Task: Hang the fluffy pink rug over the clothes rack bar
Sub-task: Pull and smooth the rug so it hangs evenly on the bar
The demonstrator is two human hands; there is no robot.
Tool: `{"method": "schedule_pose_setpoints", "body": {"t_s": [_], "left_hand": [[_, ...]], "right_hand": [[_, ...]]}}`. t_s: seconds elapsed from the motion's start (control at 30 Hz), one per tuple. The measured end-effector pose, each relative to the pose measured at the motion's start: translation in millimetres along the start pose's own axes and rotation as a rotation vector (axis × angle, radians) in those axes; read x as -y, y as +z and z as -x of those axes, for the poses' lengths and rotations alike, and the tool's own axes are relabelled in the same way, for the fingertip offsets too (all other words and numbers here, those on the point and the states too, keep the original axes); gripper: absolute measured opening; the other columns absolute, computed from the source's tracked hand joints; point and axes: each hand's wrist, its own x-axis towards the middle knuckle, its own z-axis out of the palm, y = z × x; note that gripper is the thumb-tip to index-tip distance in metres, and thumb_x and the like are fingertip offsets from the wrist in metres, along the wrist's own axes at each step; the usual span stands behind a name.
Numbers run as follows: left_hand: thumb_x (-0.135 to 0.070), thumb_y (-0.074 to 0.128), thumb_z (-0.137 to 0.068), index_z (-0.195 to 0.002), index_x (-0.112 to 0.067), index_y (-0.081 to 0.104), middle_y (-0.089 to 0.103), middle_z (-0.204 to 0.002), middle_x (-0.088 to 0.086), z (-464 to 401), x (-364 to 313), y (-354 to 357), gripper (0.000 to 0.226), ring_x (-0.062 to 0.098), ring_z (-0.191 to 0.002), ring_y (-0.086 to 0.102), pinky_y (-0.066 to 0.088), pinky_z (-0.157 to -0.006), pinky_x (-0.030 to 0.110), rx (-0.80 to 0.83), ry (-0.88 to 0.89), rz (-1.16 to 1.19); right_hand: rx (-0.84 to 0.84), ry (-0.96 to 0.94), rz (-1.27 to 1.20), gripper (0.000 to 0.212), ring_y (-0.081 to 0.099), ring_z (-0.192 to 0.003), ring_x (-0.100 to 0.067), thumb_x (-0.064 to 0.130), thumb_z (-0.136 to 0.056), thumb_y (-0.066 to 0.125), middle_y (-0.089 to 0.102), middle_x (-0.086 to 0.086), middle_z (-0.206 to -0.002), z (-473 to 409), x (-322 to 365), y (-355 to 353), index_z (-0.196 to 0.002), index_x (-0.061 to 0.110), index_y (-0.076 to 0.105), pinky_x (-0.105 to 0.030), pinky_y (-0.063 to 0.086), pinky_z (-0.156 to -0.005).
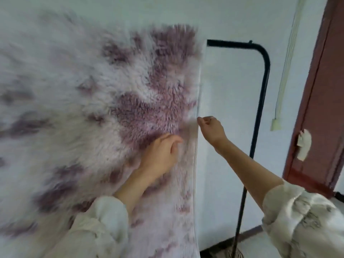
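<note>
Rug (104, 101) hangs; left hand (160, 151) touches it, right hand (211, 127) pinches edge.

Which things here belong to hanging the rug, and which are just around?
Job:
fluffy pink rug, draped over the bar
black rack bar
left hand, resting on the pile
right hand, pinching the rug's edge

Around:
red-brown door
white cable duct on the wall

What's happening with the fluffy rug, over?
Left hand flat on pink rug. Right hand pinching its edge. Rug draped over rack bar. Nothing in the way.
</note>
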Motion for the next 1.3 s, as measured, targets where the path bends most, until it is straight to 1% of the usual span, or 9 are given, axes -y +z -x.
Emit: {"method": "schedule_pose_setpoints", "body": {"t_s": [0.07, 0.27, 0.5, 0.6, 0.67, 0.73, 0.8, 0.9, 1.3], "left_hand": [[-0.009, 0.043, -0.091, -0.113, -0.017, 0.061, 0.06, -0.116, 0.001, -28, -14, -42, 0.031, 0.02, -0.11, 0.055, 0.046, -0.089, 0.034, -0.119, 0.103, -0.113], [-0.016, 0.033, -0.085, -0.12, -0.008, 0.057, 0.056, -0.124, 0.011, -96, -34, -122, 0.043, 0.03, -0.121, 0.047, 0.04, -0.1, 0.046, -0.403, 0.247, -0.454], [-0.021, 0.038, -0.094, -0.141, -0.017, 0.034, 0.033, -0.149, 0.008, -147, -53, -145, 0.047, 0.026, -0.143, 0.02, 0.009, -0.116, 0.053, -0.363, 0.075, -0.585], [-0.029, 0.031, -0.097, -0.144, -0.02, 0.025, 0.024, -0.154, 0.008, -159, -48, -140, 0.049, 0.028, -0.145, 0.011, 0.006, -0.115, 0.057, -0.289, -0.054, -0.639], [-0.033, 0.03, -0.097, -0.145, -0.022, 0.022, 0.02, -0.154, 0.009, -161, -45, -132, 0.05, 0.03, -0.145, 0.009, 0.005, -0.115, 0.059, -0.24, -0.084, -0.674], [-0.036, 0.029, -0.097, -0.145, -0.023, 0.02, 0.016, -0.155, 0.01, -161, -43, -125, 0.051, 0.031, -0.145, 0.007, 0.001, -0.114, 0.06, -0.213, -0.083, -0.693], [-0.036, 0.028, -0.097, -0.146, -0.024, 0.019, 0.013, -0.156, 0.009, -164, -42, -121, 0.051, 0.031, -0.145, 0.005, -0.002, -0.113, 0.061, -0.228, -0.075, -0.694], [-0.036, 0.027, -0.098, -0.146, -0.026, 0.018, 0.012, -0.157, 0.007, -168, -44, -116, 0.051, 0.03, -0.146, 0.005, -0.003, -0.114, 0.059, -0.245, -0.041, -0.681], [-0.034, 0.03, -0.098, -0.148, -0.027, 0.012, 0.005, -0.159, 0.004, -199, -66, -90, 0.054, 0.03, -0.147, 0.001, -0.009, -0.113, 0.057, -0.168, 0.046, -0.684]], "right_hand": [[-0.059, -0.071, -0.038, 0.043, 0.056, -0.112, -0.023, 0.033, -0.096, 0.043, 0.061, -0.008, -0.119, -18, 45, -16, -0.126, 0.004, 0.053, -0.03, 0.04, -0.095], [-0.076, -0.078, -0.226, 0.055, 0.038, -0.135, -0.029, 0.035, -0.098, 0.04, 0.036, -0.013, -0.149, -62, 112, -51, -0.143, 0.004, 0.032, -0.037, 0.032, -0.109], [0.135, -0.062, -0.299, 0.057, 0.024, -0.143, -0.026, 0.036, -0.101, 0.026, 0.023, -0.007, -0.157, -100, 118, -59, -0.149, 0.006, 0.02, -0.04, 0.021, -0.115], [0.243, -0.04, -0.415, 0.051, 0.043, -0.13, -0.025, 0.035, -0.101, 0.03, 0.042, -0.005, -0.142, -108, 121, -54, -0.143, 0.007, 0.032, -0.04, 0.034, -0.106], [0.264, -0.011, -0.46, 0.035, 0.057, -0.095, -0.023, 0.028, -0.099, 0.035, 0.059, -0.008, -0.111, -113, 124, -51, -0.12, 0.004, 0.051, -0.037, 0.048, -0.083], [0.207, 0.033, -0.52, 0.021, 0.049, -0.065, -0.017, 0.02, -0.097, 0.04, 0.054, -0.006, -0.078, -118, 126, -49, -0.088, 0.008, 0.055, -0.027, 0.041, -0.058], [0.129, 0.073, -0.596, 0.028, 0.032, -0.052, -0.014, 0.015, -0.097, 0.041, 0.037, -0.002, -0.061, -124, 125, -53, -0.069, 0.013, 0.045, -0.025, 0.027, -0.05], [0.046, 0.103, -0.663, 0.038, 0.023, -0.048, -0.014, 0.012, -0.096, 0.041, 0.027, -0.001, -0.056, -132, 116, -69, -0.059, 0.016, 0.034, -0.025, 0.022, -0.049], [-0.127, 0.181, -0.624, 0.041, 0.023, -0.047, -0.016, 0.001, -0.093, 0.036, 0.027, -0.005, -0.054, -165, 95, -113, -0.055, 0.014, 0.03, -0.024, 0.019, -0.048]]}}
